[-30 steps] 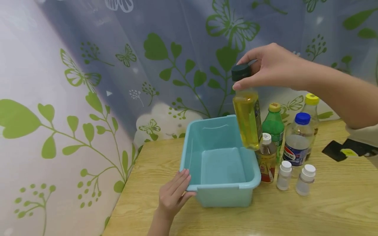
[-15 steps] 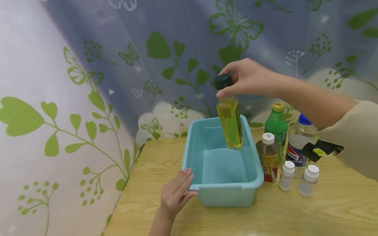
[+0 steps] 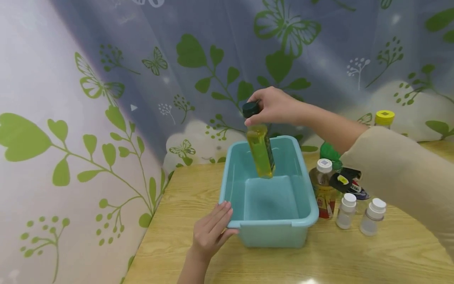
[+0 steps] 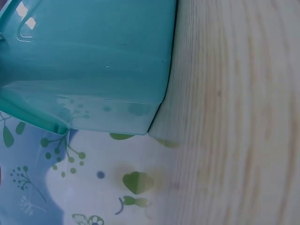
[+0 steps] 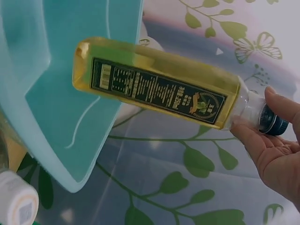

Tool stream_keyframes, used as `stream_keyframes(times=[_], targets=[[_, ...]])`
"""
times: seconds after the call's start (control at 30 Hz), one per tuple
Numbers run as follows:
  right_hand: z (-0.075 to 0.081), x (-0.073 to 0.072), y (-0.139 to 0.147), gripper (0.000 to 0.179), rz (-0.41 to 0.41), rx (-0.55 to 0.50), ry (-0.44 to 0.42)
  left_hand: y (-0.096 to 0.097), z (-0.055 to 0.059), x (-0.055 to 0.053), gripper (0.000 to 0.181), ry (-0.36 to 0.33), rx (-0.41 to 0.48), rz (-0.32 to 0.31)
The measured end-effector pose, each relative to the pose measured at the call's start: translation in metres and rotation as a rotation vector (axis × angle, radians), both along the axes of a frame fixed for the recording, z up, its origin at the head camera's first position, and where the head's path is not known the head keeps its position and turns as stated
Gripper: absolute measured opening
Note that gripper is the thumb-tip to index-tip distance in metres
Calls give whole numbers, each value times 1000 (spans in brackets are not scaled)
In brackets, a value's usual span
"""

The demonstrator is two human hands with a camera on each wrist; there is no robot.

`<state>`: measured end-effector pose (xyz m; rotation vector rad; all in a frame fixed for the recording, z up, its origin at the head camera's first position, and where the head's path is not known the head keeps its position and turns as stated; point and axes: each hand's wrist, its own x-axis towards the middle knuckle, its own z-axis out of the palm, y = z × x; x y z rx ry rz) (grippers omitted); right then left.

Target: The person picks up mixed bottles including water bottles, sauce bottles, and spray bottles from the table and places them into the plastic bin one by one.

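My right hand (image 3: pixel 274 107) grips an oil bottle (image 3: pixel 261 152) by its neck, just under the dark green cap. The bottle is clear and squarish, full of yellow oil, with a dark label (image 5: pixel 157 91) facing the right wrist view. It hangs slightly tilted over the inside of a light blue plastic basin (image 3: pixel 264 223), its base below the level of the far rim. At the basin's near left corner, my left hand (image 3: pixel 210 232) rests on the rim with straight fingers, thumb along the front side. Neither hand shows in the left wrist view, only the basin's side (image 4: pixel 89 61).
Right of the basin stand a brown drink bottle (image 3: pixel 324 197) with a white cap, a green bottle (image 3: pixel 329 152) and two small white-capped bottles (image 3: pixel 345 215). A yellow-capped bottle (image 3: pixel 384 116) is mostly hidden behind my right sleeve. A patterned curtain (image 3: pixel 220 59) hangs behind the wooden table (image 3: pixel 184 189).
My right hand has carried the oil bottle left and downward, from above the basin's right rim to over its inside. The left hand stays at the basin's corner.
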<state>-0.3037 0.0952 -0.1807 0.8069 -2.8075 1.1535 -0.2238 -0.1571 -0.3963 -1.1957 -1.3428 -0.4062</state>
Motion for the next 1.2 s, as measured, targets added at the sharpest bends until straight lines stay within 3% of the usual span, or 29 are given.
stream_keyframes(times=[0.4, 0.67, 1.03, 1.2], targets=[[-17, -36, -26, 51, 8, 139, -17, -3, -2, -4, 38, 8, -23, -1], [-34, -47, -37, 49, 12, 180, -58, 0, 2, -1, 38, 28, -21, -2], [-54, -59, -46, 45, -9, 149, -18, -2, 4, 0, 39, 54, -26, 15], [-62, -66, -49, 46, -11, 119, -28, -7, 1, -2, 39, 20, -47, 23]])
